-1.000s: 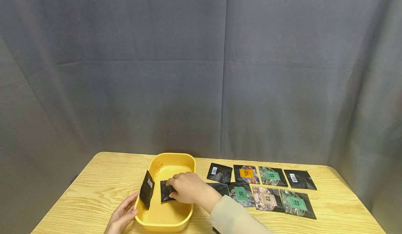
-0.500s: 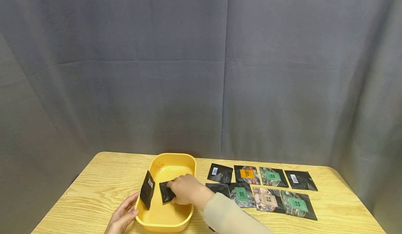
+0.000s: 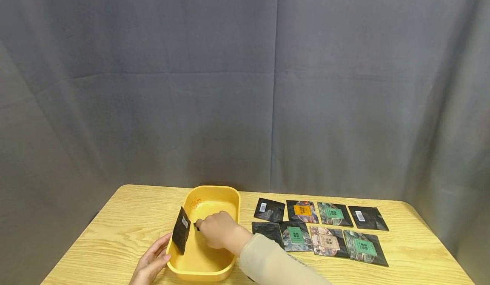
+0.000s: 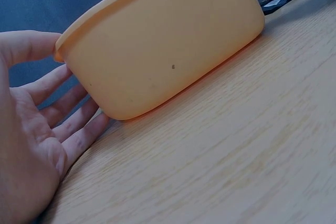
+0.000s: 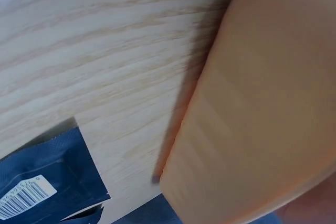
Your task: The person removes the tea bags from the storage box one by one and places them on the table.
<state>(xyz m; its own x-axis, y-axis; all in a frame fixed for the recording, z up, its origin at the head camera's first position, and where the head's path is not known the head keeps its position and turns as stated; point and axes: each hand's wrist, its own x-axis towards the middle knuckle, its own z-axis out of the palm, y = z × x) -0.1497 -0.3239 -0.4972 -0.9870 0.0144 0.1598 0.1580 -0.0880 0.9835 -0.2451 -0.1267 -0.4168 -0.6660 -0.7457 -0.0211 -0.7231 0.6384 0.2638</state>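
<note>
A yellow plastic basin (image 3: pixel 203 275) stands on the table. Against its left wall leans a flat black packet (image 3: pixel 181 230) with a white label. My right hand (image 3: pixel 221 230) is inside the basin and pinches a second black packet (image 3: pixel 197 226); the hand covers all but a small dark edge of it. At the basin's left side, my left hand (image 3: pixel 151 259) touches the outer wall. The left wrist view shows the thumb of that hand (image 4: pixel 31 124) at the rim, its other fingers extended along the wall. In the right wrist view, the basin wall mostly hides my right hand (image 5: pixel 310 205).
Several flat packets lie in two rows on the wooden table (image 3: pixel 103 229), right of the basin. Among them are an orange-labelled packet (image 3: pixel 302 211), a pink-labelled packet (image 3: pixel 328 241) and a barcoded black packet (image 3: pixel 368 218). A grey curtain (image 3: pixel 214 106) hangs behind the table.
My right hand has shifted slightly left inside the basin. Its packet, largely visible before, now shows only a small edge. The left hand stays at the basin's side.
</note>
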